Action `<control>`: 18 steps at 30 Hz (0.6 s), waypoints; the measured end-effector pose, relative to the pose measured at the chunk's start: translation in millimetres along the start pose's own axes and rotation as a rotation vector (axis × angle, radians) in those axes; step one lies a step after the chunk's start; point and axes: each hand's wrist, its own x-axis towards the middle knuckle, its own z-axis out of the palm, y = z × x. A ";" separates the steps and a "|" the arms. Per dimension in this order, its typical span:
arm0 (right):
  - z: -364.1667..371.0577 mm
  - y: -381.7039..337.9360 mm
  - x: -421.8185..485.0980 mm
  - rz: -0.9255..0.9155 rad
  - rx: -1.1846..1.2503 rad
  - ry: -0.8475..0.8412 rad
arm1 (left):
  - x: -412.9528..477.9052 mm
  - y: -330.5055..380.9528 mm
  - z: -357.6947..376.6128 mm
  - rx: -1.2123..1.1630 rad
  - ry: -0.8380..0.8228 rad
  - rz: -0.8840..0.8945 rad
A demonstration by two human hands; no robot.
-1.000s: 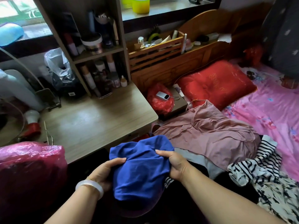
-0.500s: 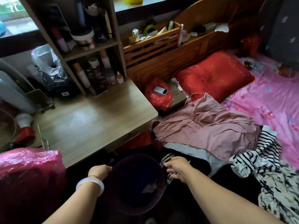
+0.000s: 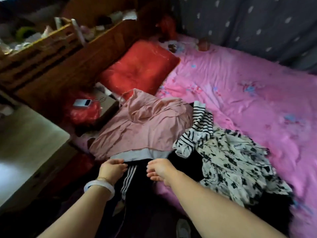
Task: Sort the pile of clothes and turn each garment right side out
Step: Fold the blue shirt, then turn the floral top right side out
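The black trousers (image 3: 131, 179) with white side stripes hang over the near edge of the bed (image 3: 248, 86). The left hand (image 3: 112, 170) and right hand (image 3: 159, 170), a little apart, each curl their fingers into the top edge. Behind them a pink top (image 3: 140, 127), a striped shirt (image 3: 200, 124) and a flowered garment (image 3: 231, 157) lie heaped and crumpled, so most of the sorting looks undone.

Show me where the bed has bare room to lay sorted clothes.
The widest bare patch is the pink sheet between the red pillow, the dotted curtain and the floral garment. The desk top at left also shows bare wood. Crowded: the near bed edge, where pink garment, striped top and black trousers overlap by the left hand and right hand.
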 end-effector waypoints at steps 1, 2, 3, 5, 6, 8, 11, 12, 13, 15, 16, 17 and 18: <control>-32.2 5.0 4.5 0.002 0.022 0.046 | 2.8 5.2 35.0 0.044 -0.044 0.018; -59.9 10.0 8.4 0.007 0.033 0.089 | 4.5 8.8 63.5 0.078 -0.083 0.034; -86.1 14.9 11.6 -0.001 0.036 0.141 | 4.7 12.5 89.1 0.112 -0.113 0.050; -145.6 26.7 20.6 0.004 -0.026 0.277 | 5.5 16.6 145.5 0.189 -0.168 0.089; -180.2 36.9 29.1 0.020 -0.084 0.341 | 7.4 17.0 180.6 0.224 -0.204 0.109; -242.9 63.9 48.6 0.071 -0.238 0.487 | 6.9 16.8 238.2 0.274 -0.270 0.120; -310.5 105.6 74.7 0.179 -0.462 0.661 | 2.6 12.9 304.0 0.324 -0.351 0.116; -326.7 115.1 75.2 0.215 -0.551 0.678 | 2.9 9.2 323.4 0.341 -0.380 0.119; -338.5 122.7 75.3 0.251 -0.665 0.638 | 0.7 6.6 336.8 0.344 -0.398 0.110; -361.9 133.6 71.5 0.297 -0.821 0.523 | 1.7 -1.6 365.7 0.350 -0.430 0.089; -364.1 134.7 67.2 0.336 -0.839 0.469 | 4.8 -6.2 374.9 0.366 -0.431 0.081; -366.4 139.0 67.7 0.353 -0.849 0.429 | 5.3 -9.4 381.2 0.384 -0.428 0.075; -367.9 141.3 69.8 0.354 -0.820 0.410 | 8.3 -14.1 385.9 0.398 -0.421 0.069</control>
